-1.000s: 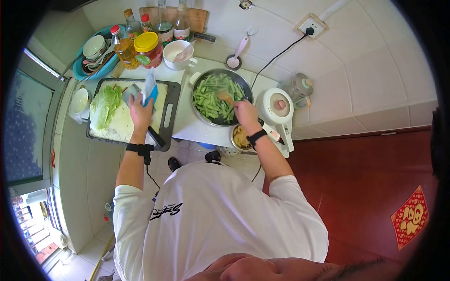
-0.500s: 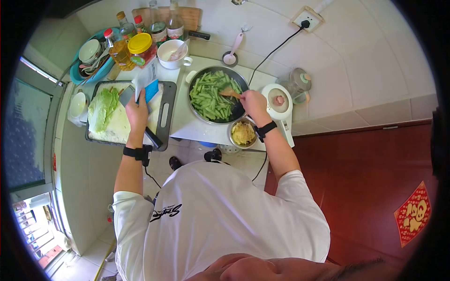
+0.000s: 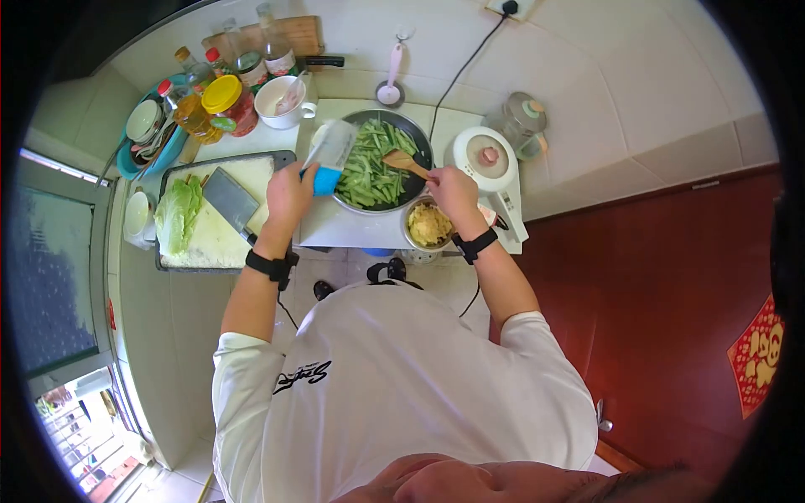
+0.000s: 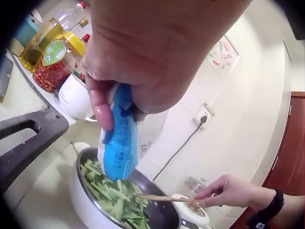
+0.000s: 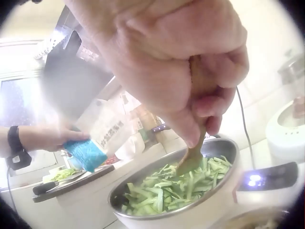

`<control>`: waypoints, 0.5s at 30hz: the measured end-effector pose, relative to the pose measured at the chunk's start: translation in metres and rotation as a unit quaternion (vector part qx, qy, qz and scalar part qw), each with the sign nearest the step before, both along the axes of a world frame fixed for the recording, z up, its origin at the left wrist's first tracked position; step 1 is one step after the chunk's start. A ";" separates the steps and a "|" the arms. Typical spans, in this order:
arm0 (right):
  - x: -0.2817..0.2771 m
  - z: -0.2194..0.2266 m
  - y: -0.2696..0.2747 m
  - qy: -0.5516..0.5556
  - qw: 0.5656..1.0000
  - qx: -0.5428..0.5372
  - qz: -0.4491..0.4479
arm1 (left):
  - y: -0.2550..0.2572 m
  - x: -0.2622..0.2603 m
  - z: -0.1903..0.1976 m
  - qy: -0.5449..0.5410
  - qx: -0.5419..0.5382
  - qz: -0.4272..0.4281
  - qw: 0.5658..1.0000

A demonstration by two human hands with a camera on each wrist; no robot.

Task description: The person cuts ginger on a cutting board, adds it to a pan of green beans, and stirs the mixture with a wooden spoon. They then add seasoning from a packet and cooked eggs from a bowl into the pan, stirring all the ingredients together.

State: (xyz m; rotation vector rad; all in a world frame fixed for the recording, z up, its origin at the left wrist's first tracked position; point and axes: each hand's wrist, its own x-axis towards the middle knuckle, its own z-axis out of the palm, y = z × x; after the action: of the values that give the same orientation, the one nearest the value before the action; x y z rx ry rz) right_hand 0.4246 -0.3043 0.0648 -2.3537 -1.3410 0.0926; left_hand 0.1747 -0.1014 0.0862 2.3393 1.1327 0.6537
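Note:
My left hand [image 3: 289, 201] grips a blue-and-white plastic salt bag [image 4: 123, 148], held tilted over the left side of a white electric pan [image 5: 171, 210]. In the left wrist view its blue end points down toward the green vegetable strips [image 3: 366, 172] in the pan. My right hand [image 3: 453, 197] pinches a wooden spatula [image 3: 404, 161] by its handle, fingers curled round it. The spatula's blade [image 5: 189, 164] rests among the strips. Just below the right hand stands a metal bowl of pale yellow food [image 3: 429, 225].
A board [image 3: 272, 168] on the left bears a cleaver [image 3: 231, 199] and a leafy cabbage piece [image 3: 178, 214]. Behind are a yellow-lidded jar [image 3: 231, 105], several bottles and a white cup [image 3: 281, 102]. Right of the pan sits a white lidded pot [image 3: 482, 159]; a power cord [image 3: 457, 71] hangs behind.
My left hand has carried the salt bag right, from above the board to the pan's left edge, tipping it over. My right hand stays at the pan with the spatula. The head view has shifted.

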 end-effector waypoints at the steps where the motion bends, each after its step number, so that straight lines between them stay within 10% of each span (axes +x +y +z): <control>1: -0.002 -0.005 -0.005 -0.004 1.000 0.015 -0.005 | -0.003 0.001 -0.002 0.003 0.000 -0.005 1.000; 15: -0.005 -0.011 -0.037 0.014 1.000 0.019 -0.019 | -0.016 0.010 0.013 0.072 0.025 0.007 0.997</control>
State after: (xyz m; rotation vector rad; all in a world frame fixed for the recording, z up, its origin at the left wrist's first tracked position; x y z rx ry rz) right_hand 0.4199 -0.3411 0.0535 -2.3371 -1.2739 0.0876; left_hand 0.1842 -0.1174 0.0987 2.4554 1.2096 0.5320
